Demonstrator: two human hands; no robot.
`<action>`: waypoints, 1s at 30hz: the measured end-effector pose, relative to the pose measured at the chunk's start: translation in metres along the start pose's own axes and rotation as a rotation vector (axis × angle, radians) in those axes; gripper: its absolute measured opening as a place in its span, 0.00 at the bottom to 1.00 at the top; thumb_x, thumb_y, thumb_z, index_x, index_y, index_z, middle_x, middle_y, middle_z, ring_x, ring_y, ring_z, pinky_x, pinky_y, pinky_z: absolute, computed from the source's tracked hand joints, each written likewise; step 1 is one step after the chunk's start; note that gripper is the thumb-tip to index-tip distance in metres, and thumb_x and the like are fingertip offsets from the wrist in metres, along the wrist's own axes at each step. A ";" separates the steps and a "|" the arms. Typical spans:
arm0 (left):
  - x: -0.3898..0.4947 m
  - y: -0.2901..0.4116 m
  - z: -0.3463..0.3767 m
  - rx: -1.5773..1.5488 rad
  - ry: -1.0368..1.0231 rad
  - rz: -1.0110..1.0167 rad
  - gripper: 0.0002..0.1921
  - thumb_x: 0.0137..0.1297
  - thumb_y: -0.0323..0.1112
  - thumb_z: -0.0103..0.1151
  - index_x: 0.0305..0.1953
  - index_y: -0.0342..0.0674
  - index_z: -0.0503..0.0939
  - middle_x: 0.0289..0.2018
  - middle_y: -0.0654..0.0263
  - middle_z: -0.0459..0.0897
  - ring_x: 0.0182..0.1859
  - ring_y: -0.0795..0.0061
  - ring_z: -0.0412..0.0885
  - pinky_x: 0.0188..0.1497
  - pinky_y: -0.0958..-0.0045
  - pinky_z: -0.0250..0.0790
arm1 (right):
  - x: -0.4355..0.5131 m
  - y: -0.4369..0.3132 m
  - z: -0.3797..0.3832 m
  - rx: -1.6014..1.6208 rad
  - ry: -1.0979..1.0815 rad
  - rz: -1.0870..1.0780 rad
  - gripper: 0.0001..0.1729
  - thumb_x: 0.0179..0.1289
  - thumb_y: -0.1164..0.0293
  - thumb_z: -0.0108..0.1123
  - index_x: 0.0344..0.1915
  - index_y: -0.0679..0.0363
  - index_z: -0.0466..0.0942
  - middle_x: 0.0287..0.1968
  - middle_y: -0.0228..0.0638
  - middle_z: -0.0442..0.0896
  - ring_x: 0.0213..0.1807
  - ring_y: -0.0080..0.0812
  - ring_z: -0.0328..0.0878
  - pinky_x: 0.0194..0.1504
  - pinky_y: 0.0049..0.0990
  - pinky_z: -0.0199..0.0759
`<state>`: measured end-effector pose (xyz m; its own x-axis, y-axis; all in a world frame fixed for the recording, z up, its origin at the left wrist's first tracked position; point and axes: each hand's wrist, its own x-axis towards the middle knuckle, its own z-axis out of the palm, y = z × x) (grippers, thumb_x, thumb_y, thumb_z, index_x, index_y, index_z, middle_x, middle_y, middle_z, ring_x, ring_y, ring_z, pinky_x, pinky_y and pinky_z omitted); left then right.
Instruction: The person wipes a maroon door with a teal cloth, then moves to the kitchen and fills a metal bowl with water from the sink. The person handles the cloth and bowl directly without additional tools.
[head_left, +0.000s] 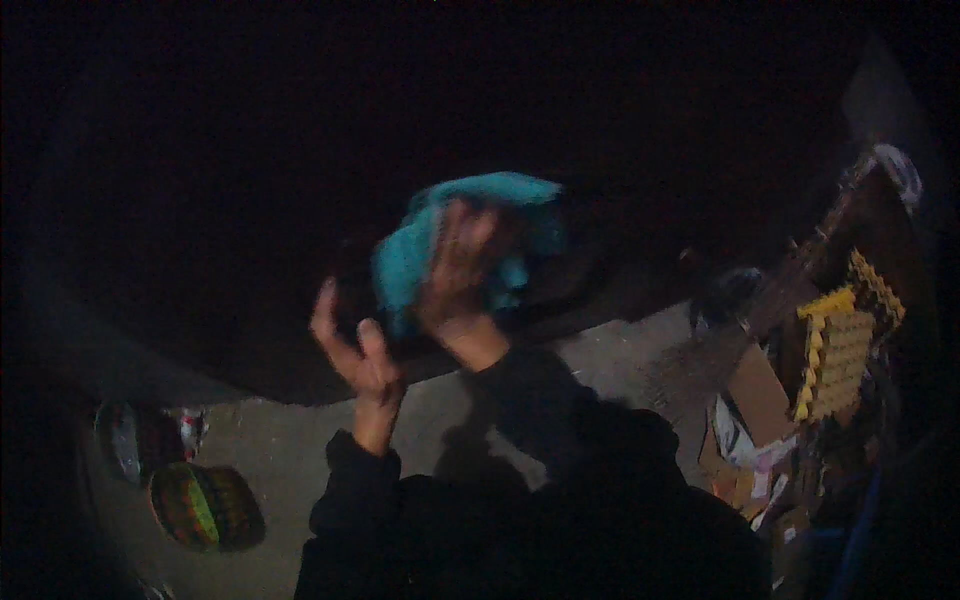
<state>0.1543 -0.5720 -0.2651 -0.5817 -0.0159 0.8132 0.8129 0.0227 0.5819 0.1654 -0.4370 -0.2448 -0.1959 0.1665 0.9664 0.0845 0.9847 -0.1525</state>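
A teal cloth (409, 255), bunched and blurred, lies against a very dark surface (247, 300) in front of me. My right hand (461, 277) is over the cloth, its fingers raised and smeared by motion; whether they grip it cannot be made out. To the left and a little lower, my left hand (360, 352) has its thumb and fingers apart and holds nothing. A narrow gap parts it from the cloth. Dark sleeves cover both forearms. What the dark surface belongs to is too dim to tell.
On the pale floor (300, 450) at lower left sits a round dark patterned object with a green stripe (202, 510). To the right are a stack of yellow egg-tray-like pieces (836, 360), a brown cardboard piece (757, 394) and mixed clutter. The dark surface's curved edge crosses the view.
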 end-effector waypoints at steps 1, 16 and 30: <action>0.002 0.001 0.001 -0.014 0.020 -0.004 0.25 0.69 0.36 0.47 0.65 0.32 0.65 0.65 0.49 0.67 0.67 0.53 0.65 0.71 0.57 0.54 | -0.004 -0.017 0.006 -0.064 -0.079 -0.154 0.42 0.63 0.50 0.55 0.75 0.49 0.56 0.77 0.47 0.48 0.77 0.60 0.39 0.70 0.69 0.22; 0.028 0.066 0.054 0.044 -0.296 0.278 0.23 0.66 0.34 0.50 0.62 0.36 0.73 0.67 0.49 0.66 0.72 0.49 0.59 0.72 0.53 0.50 | 0.131 0.188 -0.089 -0.166 0.052 -0.286 0.45 0.68 0.57 0.56 0.77 0.54 0.45 0.77 0.42 0.52 0.78 0.48 0.46 0.76 0.51 0.37; -0.054 0.073 0.174 0.198 -1.201 0.236 0.23 0.58 0.29 0.60 0.57 0.41 0.73 0.53 0.51 0.79 0.54 0.52 0.79 0.54 0.58 0.72 | -0.102 0.268 -0.075 -0.685 -0.127 -0.095 0.40 0.69 0.55 0.49 0.75 0.57 0.50 0.77 0.48 0.49 0.77 0.56 0.46 0.74 0.59 0.38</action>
<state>0.2404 -0.3955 -0.2666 -0.1632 0.9326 0.3218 0.9439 0.0527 0.3259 0.2819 -0.1943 -0.3690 -0.3425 0.1269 0.9309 0.6492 0.7482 0.1368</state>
